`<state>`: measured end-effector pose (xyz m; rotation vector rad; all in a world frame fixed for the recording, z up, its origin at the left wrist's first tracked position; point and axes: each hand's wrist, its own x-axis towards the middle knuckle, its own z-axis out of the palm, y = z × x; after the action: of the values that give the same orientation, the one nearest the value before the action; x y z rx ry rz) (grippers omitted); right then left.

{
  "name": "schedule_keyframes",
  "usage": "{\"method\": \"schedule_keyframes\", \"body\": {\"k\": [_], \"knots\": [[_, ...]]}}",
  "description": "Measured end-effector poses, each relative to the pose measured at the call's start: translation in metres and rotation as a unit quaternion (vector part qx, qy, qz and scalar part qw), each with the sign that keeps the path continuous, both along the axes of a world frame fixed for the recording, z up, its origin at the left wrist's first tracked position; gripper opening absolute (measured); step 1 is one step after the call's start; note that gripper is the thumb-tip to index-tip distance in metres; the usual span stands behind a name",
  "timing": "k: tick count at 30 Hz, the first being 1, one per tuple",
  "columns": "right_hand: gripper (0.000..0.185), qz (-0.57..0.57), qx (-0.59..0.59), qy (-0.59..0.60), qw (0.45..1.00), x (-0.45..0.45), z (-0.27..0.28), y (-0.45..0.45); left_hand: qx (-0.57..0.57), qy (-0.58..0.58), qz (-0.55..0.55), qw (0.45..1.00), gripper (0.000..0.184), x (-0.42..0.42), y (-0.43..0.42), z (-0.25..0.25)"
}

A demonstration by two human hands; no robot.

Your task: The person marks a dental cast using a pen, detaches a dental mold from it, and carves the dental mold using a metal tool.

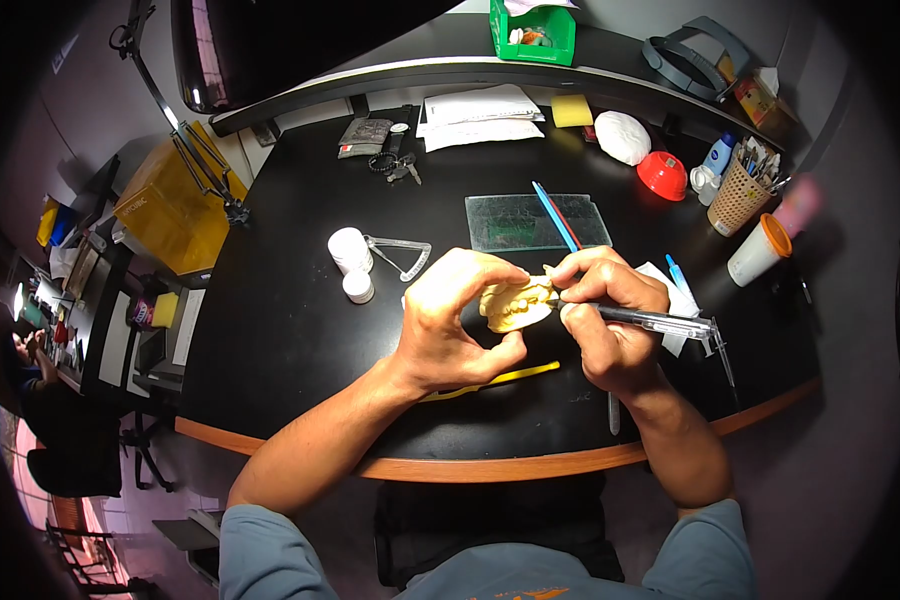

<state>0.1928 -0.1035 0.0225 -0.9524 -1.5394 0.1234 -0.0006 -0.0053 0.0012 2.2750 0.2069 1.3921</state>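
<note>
Left grip (462, 318) and right grip (618, 325): brightly lit, reasonably sharp. Counter (280, 330) around them: dark. Pink object (798, 203) beyond right grip: blurred. Far left of both: glare. Fisheye distortion outward; corners black.

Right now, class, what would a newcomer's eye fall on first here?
A pale tooth model, held in the left hand above the middle of the black desk, draws the eye first, with the right hand holding a pen close by it. Next come the red bowl toward the desk's right side and the green bin on the shelf at the top.
</note>
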Motion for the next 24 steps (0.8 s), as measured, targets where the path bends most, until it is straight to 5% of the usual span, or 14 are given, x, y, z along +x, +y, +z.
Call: {"method": "schedule_keyframes", "body": {"k": [15, 24], "knots": [[0.007, -0.054, 0.037, -0.008, 0.998, 0.005, -0.002, 0.008, 0.058, 0.047, 0.05, 0.996, 0.052, -0.002, 0.011, 0.002], [0.01, -0.114, -0.078, -0.058, 0.989, 0.011, -0.007, 0.017, 0.105, 0.063, 0.087, 0.989, 0.053, -0.005, 0.027, -0.004]]}}
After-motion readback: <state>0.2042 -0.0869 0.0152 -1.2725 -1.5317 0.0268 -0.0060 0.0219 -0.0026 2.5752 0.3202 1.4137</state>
